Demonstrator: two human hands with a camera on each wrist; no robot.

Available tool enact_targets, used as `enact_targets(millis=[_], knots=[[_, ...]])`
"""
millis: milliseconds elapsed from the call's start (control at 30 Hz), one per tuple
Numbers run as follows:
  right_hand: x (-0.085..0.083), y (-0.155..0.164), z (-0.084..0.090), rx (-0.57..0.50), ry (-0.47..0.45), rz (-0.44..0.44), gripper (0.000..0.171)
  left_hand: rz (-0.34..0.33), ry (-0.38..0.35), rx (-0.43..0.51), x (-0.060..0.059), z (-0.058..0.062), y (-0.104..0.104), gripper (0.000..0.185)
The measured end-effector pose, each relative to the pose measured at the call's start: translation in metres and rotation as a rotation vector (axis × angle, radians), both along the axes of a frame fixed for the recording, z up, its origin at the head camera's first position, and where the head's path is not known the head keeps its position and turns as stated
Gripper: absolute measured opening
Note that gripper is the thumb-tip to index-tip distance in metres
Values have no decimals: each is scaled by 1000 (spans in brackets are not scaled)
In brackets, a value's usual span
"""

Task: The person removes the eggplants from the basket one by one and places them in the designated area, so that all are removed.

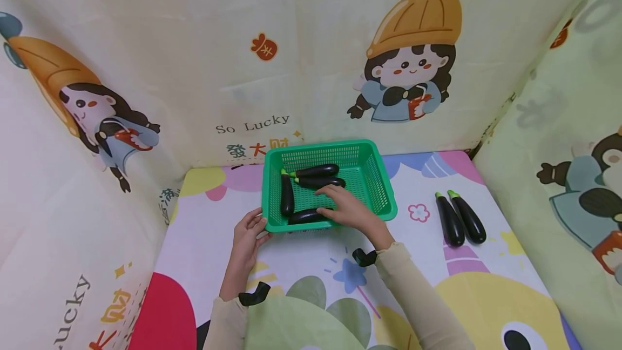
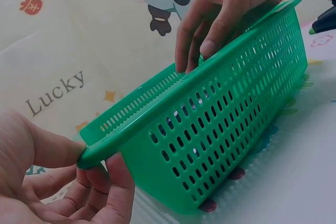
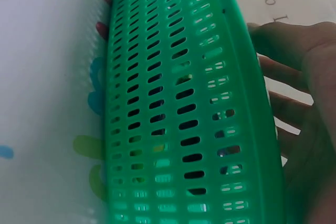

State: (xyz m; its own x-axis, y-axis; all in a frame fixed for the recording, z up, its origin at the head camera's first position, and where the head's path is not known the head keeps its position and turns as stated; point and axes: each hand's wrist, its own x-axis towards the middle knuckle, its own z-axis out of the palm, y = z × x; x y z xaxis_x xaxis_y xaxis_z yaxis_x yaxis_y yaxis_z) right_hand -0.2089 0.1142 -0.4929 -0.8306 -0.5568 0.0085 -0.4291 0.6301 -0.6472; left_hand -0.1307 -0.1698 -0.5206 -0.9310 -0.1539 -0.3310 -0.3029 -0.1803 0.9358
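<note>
A green plastic basket point(image 1: 384, 199) with slotted walls stands near the back of the table. Several dark eggplants lie inside: one along the left wall point(image 1: 287, 196), a back pair with one eggplant point(image 1: 318, 170) behind another point(image 1: 320, 182), and one along the front wall point(image 1: 306, 216). My left hand point(image 1: 247, 239) grips the basket's front left corner, its thumb and fingers around the rim point(image 2: 100, 153). Over the front wall reaches my right hand point(image 1: 347, 209), fingers spread apart, thumb at the front eggplant. The basket wall point(image 3: 173, 103) hides part of that hand in the right wrist view.
Two more eggplants, a left one point(image 1: 451, 220) and a right one point(image 1: 468, 217), lie side by side on the table to the basket's right. Cartoon-printed cloth walls point(image 1: 311, 85) rise behind and at both sides. A patterned cloth point(image 1: 413, 263) covers the table.
</note>
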Motion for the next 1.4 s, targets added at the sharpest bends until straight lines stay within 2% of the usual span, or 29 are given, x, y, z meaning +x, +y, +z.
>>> enact_targets(millis=[600,1033,1400], knots=[[-22,-16,-15,78,-146,123,47,0,-4,-1,2,1,-1,46],[-36,-20,-27,79,-232,165,46,0,-14,5,1,0,-1,44],[-35,-20,-27,88,-295,157,38,2,6,20,1,-2,0,45]])
